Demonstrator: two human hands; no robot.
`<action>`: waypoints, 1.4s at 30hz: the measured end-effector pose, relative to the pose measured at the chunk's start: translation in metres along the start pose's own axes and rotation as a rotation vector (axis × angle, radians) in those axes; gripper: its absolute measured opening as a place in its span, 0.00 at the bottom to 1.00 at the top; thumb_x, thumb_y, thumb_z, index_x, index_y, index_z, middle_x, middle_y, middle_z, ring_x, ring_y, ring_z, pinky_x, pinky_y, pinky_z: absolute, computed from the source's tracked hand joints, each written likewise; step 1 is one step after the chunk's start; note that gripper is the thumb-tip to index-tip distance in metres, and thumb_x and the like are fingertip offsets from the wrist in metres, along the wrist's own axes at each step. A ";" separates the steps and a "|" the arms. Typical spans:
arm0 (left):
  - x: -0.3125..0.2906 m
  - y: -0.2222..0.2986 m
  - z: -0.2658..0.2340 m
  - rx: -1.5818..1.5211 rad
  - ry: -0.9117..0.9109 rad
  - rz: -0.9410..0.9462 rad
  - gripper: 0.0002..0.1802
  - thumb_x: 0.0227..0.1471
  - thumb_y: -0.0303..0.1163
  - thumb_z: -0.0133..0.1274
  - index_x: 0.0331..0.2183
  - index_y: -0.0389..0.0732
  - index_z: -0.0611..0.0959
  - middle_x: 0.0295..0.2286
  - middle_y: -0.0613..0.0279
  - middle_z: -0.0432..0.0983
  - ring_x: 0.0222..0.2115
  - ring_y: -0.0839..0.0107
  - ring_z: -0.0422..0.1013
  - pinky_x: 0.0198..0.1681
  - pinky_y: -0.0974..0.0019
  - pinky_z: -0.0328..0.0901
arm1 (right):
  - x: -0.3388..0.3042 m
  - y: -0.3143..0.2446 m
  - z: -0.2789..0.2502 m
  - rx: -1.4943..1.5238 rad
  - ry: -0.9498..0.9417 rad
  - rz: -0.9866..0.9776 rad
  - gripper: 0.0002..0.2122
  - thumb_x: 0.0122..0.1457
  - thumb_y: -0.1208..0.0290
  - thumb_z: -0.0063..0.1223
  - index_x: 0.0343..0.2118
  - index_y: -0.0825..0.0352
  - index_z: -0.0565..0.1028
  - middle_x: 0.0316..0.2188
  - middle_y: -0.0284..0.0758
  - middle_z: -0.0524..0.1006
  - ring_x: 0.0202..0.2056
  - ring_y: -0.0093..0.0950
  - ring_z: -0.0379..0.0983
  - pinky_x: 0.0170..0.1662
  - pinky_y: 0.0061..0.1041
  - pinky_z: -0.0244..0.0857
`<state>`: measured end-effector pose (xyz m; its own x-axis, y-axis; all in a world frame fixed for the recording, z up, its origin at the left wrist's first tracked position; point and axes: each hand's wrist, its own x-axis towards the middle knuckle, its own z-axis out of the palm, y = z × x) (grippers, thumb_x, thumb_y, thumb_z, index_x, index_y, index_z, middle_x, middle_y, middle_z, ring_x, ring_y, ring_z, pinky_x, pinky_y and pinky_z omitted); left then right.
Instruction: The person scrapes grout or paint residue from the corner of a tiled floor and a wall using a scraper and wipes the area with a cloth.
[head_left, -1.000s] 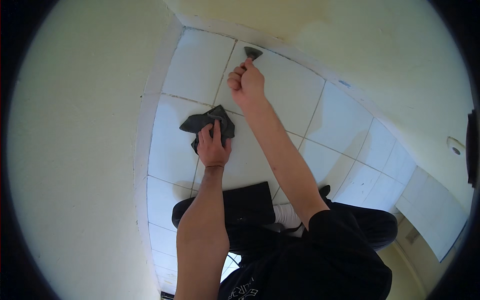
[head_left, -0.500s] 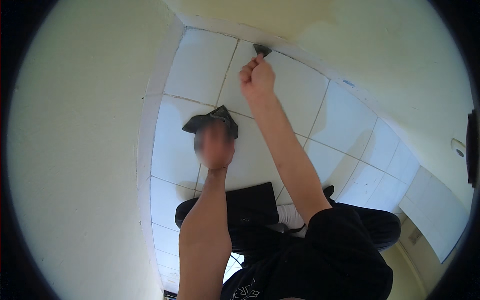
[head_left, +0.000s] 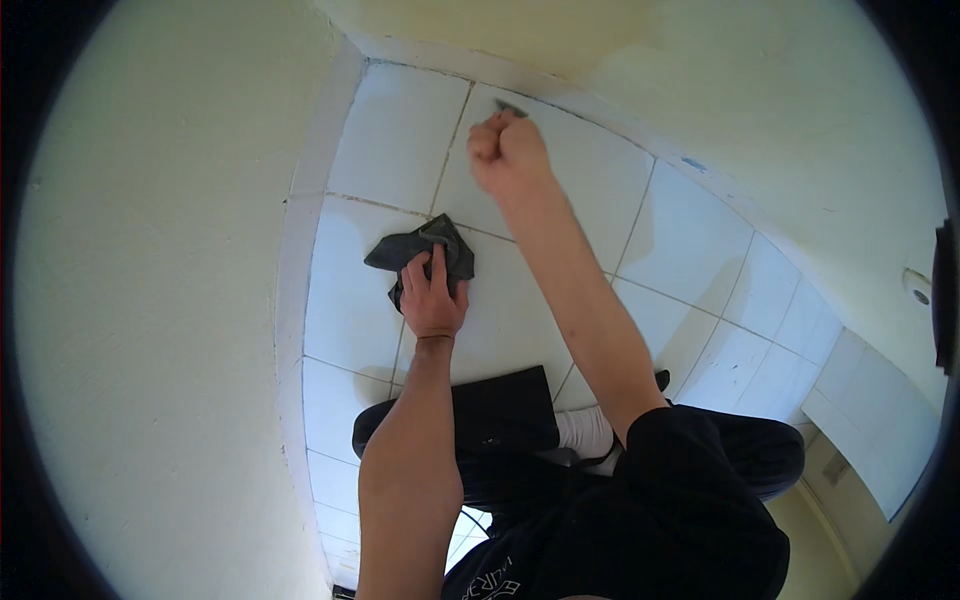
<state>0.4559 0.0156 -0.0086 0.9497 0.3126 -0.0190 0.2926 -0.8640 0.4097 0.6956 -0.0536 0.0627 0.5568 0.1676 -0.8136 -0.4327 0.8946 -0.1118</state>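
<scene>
My right hand (head_left: 510, 155) is closed in a fist around a scraper (head_left: 511, 108) with a dark blade. Its handle is hidden in my fingers, and the blade shows tilted, a little short of the far wall's base. Closer to me and to the left, my left hand (head_left: 433, 300) lies on a crumpled dark grey cloth (head_left: 400, 248). The fingers of that hand are stretched out and apart, pressing on the cloth against the white floor tiles (head_left: 500, 310).
A pale wall (head_left: 170, 300) runs along my left side, and another wall (head_left: 700, 90) closes off the far side. Dirty grout lines part the tiles. My bent legs in black trousers (head_left: 505, 408) are close below my hands. At right, a light panel (head_left: 870, 420) stands by the wall.
My right hand has drawn the scraper slightly back from the far wall and to the left, and its blade has tilted. My left hand stays on the cloth.
</scene>
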 end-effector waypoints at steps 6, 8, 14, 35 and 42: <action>0.003 0.005 0.003 0.047 0.081 0.067 0.36 0.35 0.36 0.61 0.51 0.44 0.75 0.43 0.58 0.67 0.41 0.56 0.67 0.37 0.57 0.70 | 0.010 -0.006 -0.013 -0.116 -0.042 -0.088 0.09 0.67 0.71 0.36 0.28 0.60 0.62 0.19 0.24 0.55 0.16 0.18 0.43 0.17 0.19 0.38; 0.000 0.002 0.002 -0.026 -0.011 0.011 0.37 0.38 0.35 0.58 0.54 0.41 0.72 0.45 0.53 0.65 0.46 0.51 0.64 0.43 0.53 0.67 | 0.002 0.000 -0.007 -0.053 -0.009 -0.020 0.09 0.68 0.71 0.35 0.28 0.62 0.62 0.18 0.24 0.53 0.16 0.18 0.43 0.16 0.18 0.36; 0.000 0.003 0.001 0.008 -0.005 0.017 0.37 0.37 0.35 0.58 0.54 0.41 0.72 0.44 0.52 0.65 0.46 0.51 0.65 0.44 0.53 0.67 | 0.001 -0.006 -0.026 -0.113 -0.003 0.008 0.08 0.69 0.70 0.38 0.31 0.64 0.65 0.17 0.23 0.53 0.15 0.16 0.43 0.14 0.18 0.34; -0.001 0.002 0.003 -0.010 0.003 0.016 0.37 0.38 0.35 0.58 0.53 0.41 0.73 0.44 0.52 0.65 0.46 0.51 0.65 0.44 0.52 0.66 | -0.001 -0.004 -0.038 -0.137 0.007 -0.121 0.06 0.67 0.68 0.45 0.40 0.65 0.69 0.16 0.21 0.51 0.15 0.15 0.42 0.15 0.17 0.35; 0.001 0.003 0.005 0.050 0.087 0.074 0.38 0.34 0.35 0.61 0.53 0.44 0.74 0.43 0.57 0.66 0.42 0.55 0.66 0.37 0.56 0.69 | 0.005 -0.011 -0.045 -0.158 -0.019 -0.069 0.07 0.67 0.68 0.45 0.41 0.65 0.68 0.16 0.21 0.51 0.15 0.15 0.42 0.15 0.17 0.34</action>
<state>0.4578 0.0110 -0.0120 0.9562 0.2787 0.0891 0.2298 -0.9038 0.3610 0.6714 -0.0808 0.0342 0.6018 0.1167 -0.7901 -0.4979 0.8283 -0.2569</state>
